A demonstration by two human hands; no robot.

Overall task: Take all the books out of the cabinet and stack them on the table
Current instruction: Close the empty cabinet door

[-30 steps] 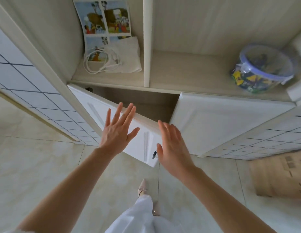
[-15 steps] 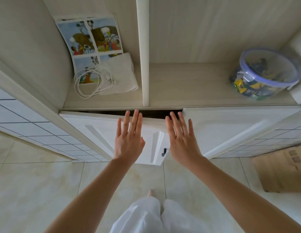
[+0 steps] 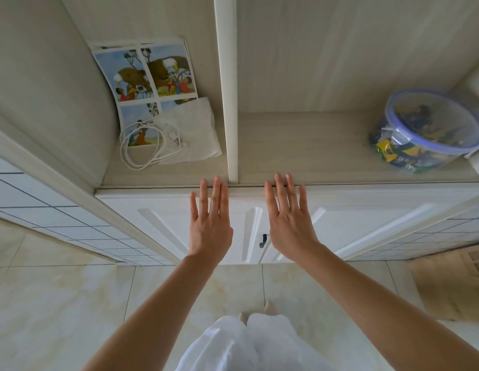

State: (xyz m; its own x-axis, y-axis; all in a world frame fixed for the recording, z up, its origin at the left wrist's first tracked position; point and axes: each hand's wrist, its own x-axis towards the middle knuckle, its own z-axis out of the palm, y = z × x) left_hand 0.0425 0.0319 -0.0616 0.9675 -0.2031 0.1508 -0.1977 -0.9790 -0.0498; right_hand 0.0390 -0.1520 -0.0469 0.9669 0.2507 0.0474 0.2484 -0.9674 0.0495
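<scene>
Two white cabinet doors above pale floor tiles, now shut, earlier ajar, left hand and right hand flat against them, fingers spread, no books visible, picture sheet on shelf above.

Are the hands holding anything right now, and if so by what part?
Nothing is held. The left hand and right hand are open, palms flat against the shut cabinet doors, fingers spread.

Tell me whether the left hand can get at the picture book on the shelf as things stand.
Probably yes. The left hand lies flat on the closed cabinet door, holding nothing, and the picture book leans in the open shelf bay above; only a white cable lies at its foot.
</scene>
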